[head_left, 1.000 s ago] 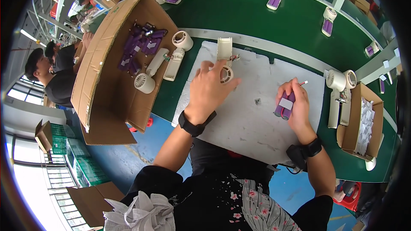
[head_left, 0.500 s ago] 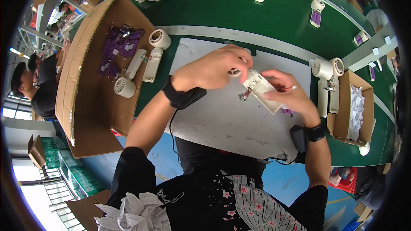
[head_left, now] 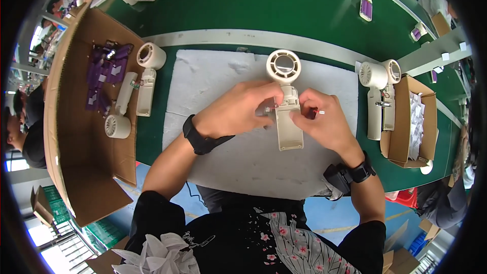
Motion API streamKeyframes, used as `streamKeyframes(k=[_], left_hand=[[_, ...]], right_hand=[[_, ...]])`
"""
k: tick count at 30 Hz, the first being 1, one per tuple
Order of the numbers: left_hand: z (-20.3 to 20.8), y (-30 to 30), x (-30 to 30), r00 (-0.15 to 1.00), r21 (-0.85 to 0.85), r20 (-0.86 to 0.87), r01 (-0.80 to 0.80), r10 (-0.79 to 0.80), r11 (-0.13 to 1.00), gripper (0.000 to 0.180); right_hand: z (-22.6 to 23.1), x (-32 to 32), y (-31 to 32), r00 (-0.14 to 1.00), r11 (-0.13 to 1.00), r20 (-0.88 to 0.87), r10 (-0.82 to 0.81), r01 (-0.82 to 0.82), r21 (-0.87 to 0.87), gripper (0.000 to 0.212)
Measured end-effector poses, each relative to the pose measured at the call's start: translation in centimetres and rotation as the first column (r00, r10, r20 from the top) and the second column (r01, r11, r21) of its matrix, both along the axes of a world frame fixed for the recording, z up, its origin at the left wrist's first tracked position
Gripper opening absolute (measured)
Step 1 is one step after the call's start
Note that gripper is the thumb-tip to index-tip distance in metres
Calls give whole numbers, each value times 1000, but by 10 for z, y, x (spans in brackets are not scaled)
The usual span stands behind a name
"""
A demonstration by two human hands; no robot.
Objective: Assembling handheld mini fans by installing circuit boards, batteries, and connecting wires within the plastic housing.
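Apparently midway, I have my left hand (head_left: 238,111) and right hand (head_left: 324,122) pinched on the cream plastic handheld fan (head_left: 286,101) over the white foam mat (head_left: 203,86), wires not yet tucked, casing unclosed.

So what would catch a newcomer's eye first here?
Mid-frame, the left hand and right hand grip a cream handheld fan over a white mat. More fans lie at left beside a cardboard box holding purple parts.
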State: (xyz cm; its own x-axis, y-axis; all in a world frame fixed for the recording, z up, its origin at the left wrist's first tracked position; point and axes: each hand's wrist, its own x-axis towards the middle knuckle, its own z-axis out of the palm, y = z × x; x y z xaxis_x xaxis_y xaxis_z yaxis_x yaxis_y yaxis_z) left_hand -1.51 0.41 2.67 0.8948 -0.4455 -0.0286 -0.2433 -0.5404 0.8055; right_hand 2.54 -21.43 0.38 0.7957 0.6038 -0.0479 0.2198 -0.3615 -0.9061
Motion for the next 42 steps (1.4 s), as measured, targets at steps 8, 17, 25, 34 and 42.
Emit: streamKeyframes(k=[8, 17, 25, 34, 42], left_hand=[[-9, 15, -1, 995, -250, -54, -96, 85, 964, 27], [-5, 13, -6, 991, -202, -129, -48, 22, 978, 29], [-13, 16, -3, 972, -272, -235, -66, 0, 960, 36], [-11, 21, 0, 959, -319, -282, -78, -16, 945, 38], [-7, 17, 0, 983, -298, -179, -23, -32, 954, 34]], right_hand=[[4, -21, 20, 935, 988, 331, -126, 149, -45, 19], [-3, -26, 22, 816, 999, 577, -40, 18, 43, 23], [-11, -27, 19, 861, 998, 506, -43, 17, 56, 12], [-16, -21, 20, 913, 988, 402, -68, 7, 153, 10], [-15, -21, 18, 916, 995, 401, -21, -21, 99, 7]])
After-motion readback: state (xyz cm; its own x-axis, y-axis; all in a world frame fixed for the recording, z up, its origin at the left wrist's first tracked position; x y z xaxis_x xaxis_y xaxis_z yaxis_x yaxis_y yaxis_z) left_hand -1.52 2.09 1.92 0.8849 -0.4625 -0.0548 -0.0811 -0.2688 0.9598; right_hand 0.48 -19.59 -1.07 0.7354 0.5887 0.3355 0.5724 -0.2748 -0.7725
